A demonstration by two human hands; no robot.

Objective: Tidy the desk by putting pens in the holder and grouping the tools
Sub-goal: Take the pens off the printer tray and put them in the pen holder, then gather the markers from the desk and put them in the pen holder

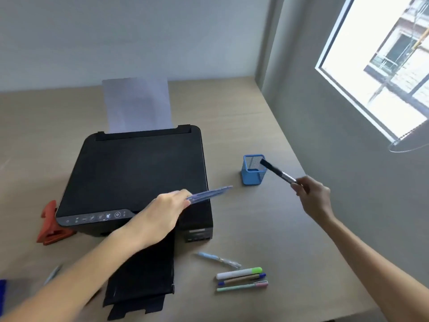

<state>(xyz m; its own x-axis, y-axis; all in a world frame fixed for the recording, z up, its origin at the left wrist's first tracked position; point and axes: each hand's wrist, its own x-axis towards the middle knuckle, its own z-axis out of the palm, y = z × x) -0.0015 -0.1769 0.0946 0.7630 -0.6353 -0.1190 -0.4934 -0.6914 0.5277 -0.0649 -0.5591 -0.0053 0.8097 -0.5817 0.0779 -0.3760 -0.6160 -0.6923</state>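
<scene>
No writing on the black printer [137, 177] can be read; its control strip shows only small icons, blurred. You are at a pale wood-grain desk [267, 224] set into a corner of grey walls, with a bright window [380, 66] at your right; white paper [138, 104] stands in the printer's rear feed. The blue mesh pen holder [253, 170] stands right of the printer; you cannot tell what is inside. Your right hand [313, 196] pinches a black pen [277, 171], its tip over the holder's rim; your left hand [166, 211] is closed on a clear blue pen [210, 193] above the printer. Four more pens [241, 278] lie near the front edge; an orange tool [52, 225] lies touching the printer's left side.
</scene>
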